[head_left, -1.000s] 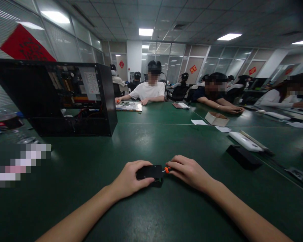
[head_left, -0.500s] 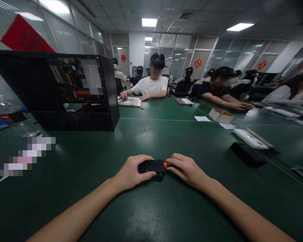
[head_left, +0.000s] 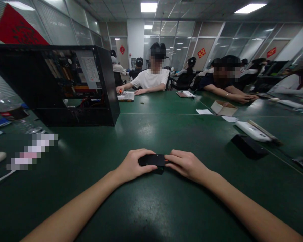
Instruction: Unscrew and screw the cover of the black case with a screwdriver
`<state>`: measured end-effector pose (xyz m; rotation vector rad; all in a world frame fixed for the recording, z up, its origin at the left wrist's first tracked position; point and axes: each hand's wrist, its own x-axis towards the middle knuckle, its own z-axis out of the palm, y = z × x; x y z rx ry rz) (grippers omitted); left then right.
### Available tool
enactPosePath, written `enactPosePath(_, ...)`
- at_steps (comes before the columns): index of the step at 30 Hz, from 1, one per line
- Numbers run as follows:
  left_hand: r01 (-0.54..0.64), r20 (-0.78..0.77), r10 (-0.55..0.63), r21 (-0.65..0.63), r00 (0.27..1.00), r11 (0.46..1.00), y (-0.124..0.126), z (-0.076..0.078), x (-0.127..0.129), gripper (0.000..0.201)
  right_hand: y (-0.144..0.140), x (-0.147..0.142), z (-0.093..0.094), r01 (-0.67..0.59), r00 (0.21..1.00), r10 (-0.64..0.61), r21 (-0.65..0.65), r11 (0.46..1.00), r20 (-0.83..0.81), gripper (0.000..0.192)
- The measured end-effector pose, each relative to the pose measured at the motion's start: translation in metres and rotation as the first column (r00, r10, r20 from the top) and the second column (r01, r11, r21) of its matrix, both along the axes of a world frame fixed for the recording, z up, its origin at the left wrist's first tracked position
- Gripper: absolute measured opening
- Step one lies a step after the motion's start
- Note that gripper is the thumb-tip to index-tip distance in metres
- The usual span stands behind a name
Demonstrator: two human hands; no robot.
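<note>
A small black box-shaped case point(head_left: 153, 159) sits low over the green table in front of me. My left hand point(head_left: 135, 164) is closed around its left end, thumb along the near side and fingers over the far side. At the right end, my right hand point(head_left: 184, 164) pinches a small orange piece point(head_left: 166, 160), mostly hidden by the fingers. Its fingertips meet the end of the case. I cannot make out what kind of thing the orange piece is.
An opened black computer tower point(head_left: 73, 90) stands at left, beside a plastic bottle point(head_left: 10, 107). To the right are a black block point(head_left: 249, 146), a white device point(head_left: 254, 131) and a cardboard box point(head_left: 224, 108). A person in white point(head_left: 153, 80) works across the green table point(head_left: 146, 208).
My right hand has moved slightly closer to the case, and less of the orange piece shows. The view has tilted down a little. My left hand keeps its hold.
</note>
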<state>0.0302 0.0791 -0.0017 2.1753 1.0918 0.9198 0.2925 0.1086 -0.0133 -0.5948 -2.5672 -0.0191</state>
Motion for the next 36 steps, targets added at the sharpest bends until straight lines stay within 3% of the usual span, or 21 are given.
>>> enactPosePath(5, 0.044, 0.010, -0.044, 0.021, 0.999, 0.999, 0.000, 0.000, 0.001, 0.035, 0.001, 0.005, 0.007, -0.058, 0.998, 0.059, -0.175, 0.983, -0.001, 0.032)
enactPosePath(7, 0.051, 0.010, -0.051, 0.013, 0.999, 0.999, 0.000, 0.000, 0.002, 0.036, 0.002, 0.010, 0.010, -0.030, 0.999, 0.033, -0.117, 0.993, 0.023, 0.032)
enactPosePath(12, 0.011, 0.020, -0.011, -0.018, 1.000, 1.000, 0.001, 0.000, 0.004, 0.037, 0.000, 0.013, 0.013, 0.076, 0.994, -0.088, 0.189, 0.979, 0.058, 0.032)
enactPosePath(16, 0.012, 0.016, -0.012, -0.025, 1.000, 1.000, 0.001, -0.001, 0.003, 0.039, -0.004, 0.005, 0.010, 0.086, 0.992, -0.105, 0.244, 0.966, 0.064, 0.031)
enactPosePath(18, 0.007, 0.020, -0.006, -0.033, 1.000, 0.999, 0.001, -0.001, 0.003, 0.039, -0.005, 0.001, 0.008, 0.084, 0.994, -0.096, 0.174, 0.981, 0.060, 0.032)
enactPosePath(20, 0.007, 0.023, -0.006, -0.045, 1.000, 0.999, 0.001, -0.001, 0.002, 0.039, -0.004, 0.000, 0.008, 0.059, 0.998, -0.060, 0.017, 0.998, 0.037, 0.032)
enactPosePath(24, 0.022, 0.025, -0.020, -0.055, 0.999, 0.998, 0.001, 0.000, 0.003, 0.040, -0.003, 0.000, 0.011, -0.009, 1.000, 0.002, -0.266, 0.964, -0.025, 0.027)
enactPosePath(26, 0.018, 0.028, -0.017, -0.048, 0.999, 0.999, 0.001, 0.001, 0.003, 0.039, -0.003, -0.001, 0.013, 0.017, 1.000, -0.017, -0.252, 0.968, 0.000, 0.029)
enactPosePath(31, 0.001, 0.011, -0.001, -0.032, 1.000, 0.999, 0.000, 0.000, 0.003, 0.042, -0.005, -0.005, 0.014, 0.112, 0.992, -0.111, -0.022, 0.993, 0.058, 0.035)
enactPosePath(36, 0.021, 0.018, -0.021, -0.024, 1.000, 0.999, 0.001, -0.003, 0.002, 0.045, -0.001, -0.004, 0.014, 0.049, 0.998, -0.054, -0.151, 0.987, -0.029, 0.026)
